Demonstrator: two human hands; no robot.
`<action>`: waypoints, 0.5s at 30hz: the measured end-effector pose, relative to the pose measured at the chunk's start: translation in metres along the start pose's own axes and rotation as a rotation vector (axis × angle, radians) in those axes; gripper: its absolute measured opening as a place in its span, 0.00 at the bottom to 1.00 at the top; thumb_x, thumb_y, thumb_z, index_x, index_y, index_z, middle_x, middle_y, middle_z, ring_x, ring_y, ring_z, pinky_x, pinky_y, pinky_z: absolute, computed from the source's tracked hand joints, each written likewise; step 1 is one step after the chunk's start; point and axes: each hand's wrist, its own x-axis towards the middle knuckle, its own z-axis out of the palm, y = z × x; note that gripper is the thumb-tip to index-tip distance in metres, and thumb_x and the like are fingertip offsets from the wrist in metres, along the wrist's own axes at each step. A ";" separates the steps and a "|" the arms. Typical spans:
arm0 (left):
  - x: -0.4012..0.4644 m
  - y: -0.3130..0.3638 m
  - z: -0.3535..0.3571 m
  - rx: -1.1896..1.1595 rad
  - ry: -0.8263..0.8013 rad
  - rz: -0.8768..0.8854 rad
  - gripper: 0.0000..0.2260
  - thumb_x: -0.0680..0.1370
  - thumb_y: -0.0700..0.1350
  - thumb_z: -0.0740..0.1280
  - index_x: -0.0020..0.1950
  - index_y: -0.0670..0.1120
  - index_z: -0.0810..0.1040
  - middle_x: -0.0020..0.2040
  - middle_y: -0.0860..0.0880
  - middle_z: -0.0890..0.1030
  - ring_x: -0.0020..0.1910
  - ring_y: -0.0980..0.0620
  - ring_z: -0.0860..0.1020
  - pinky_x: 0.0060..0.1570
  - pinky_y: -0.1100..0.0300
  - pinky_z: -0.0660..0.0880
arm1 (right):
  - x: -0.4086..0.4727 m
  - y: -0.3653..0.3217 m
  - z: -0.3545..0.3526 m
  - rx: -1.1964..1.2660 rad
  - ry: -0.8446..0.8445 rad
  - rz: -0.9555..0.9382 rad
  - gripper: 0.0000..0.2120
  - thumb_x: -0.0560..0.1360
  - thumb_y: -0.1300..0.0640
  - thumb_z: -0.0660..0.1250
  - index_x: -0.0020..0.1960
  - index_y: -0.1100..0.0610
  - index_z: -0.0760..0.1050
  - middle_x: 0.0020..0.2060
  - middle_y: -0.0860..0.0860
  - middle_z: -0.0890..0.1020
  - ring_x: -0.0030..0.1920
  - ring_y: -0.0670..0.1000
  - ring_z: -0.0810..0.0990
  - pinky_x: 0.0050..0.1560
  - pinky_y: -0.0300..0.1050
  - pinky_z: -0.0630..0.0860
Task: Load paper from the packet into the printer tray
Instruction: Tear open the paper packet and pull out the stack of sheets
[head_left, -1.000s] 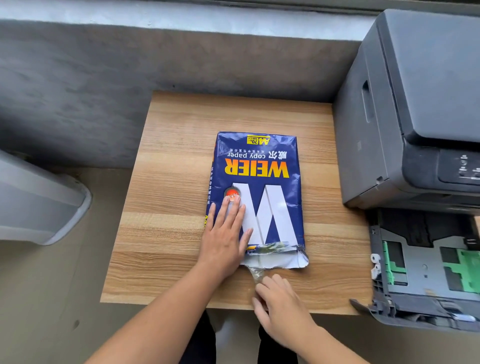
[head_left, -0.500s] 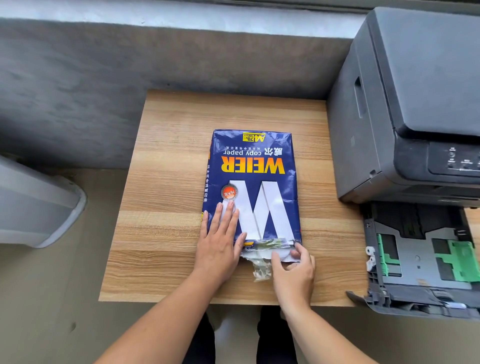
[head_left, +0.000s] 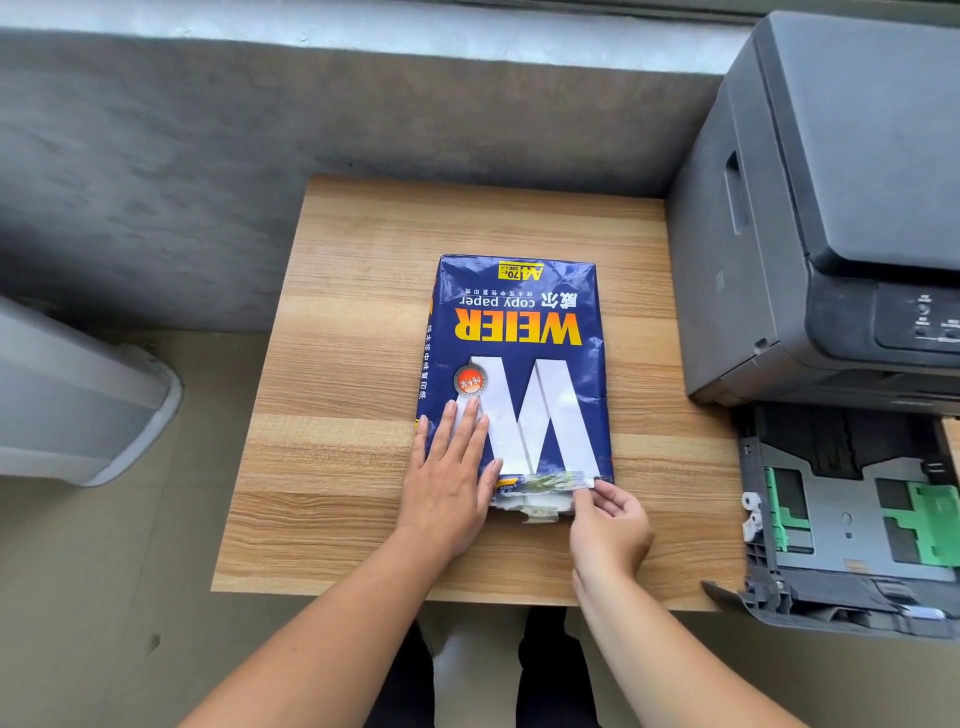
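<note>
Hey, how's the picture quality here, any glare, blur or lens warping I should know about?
Head view: sharp and evenly daylit, with only soft shadows. A mild sheen shows on the glossy paper packet. Wide-angle warping bows the table edges and leans the printer. Both the left hand and right hand are crisp, no motion blur.

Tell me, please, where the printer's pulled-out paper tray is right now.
The grey plastic paper tray with green guides sits at lower right, below the dark grey printer, beside the wooden table.
</note>
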 end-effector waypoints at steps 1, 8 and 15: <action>0.000 0.000 -0.001 -0.001 -0.001 0.002 0.27 0.82 0.57 0.49 0.79 0.47 0.54 0.81 0.49 0.50 0.80 0.48 0.45 0.76 0.40 0.51 | 0.004 0.000 0.000 0.057 0.000 0.058 0.09 0.73 0.68 0.72 0.53 0.64 0.79 0.40 0.55 0.84 0.35 0.50 0.81 0.38 0.36 0.77; 0.000 -0.001 -0.005 0.015 -0.029 0.002 0.27 0.83 0.58 0.46 0.80 0.48 0.51 0.81 0.50 0.47 0.79 0.49 0.42 0.76 0.42 0.49 | 0.012 0.005 -0.011 0.175 -0.206 0.137 0.14 0.75 0.70 0.71 0.59 0.64 0.78 0.43 0.58 0.83 0.24 0.40 0.77 0.27 0.28 0.74; 0.002 0.000 -0.010 0.017 -0.079 -0.009 0.27 0.82 0.58 0.43 0.80 0.50 0.48 0.81 0.52 0.44 0.79 0.50 0.39 0.77 0.44 0.45 | -0.014 0.020 -0.080 -0.045 -0.446 0.183 0.06 0.77 0.70 0.68 0.52 0.64 0.79 0.29 0.56 0.78 0.31 0.51 0.72 0.35 0.41 0.70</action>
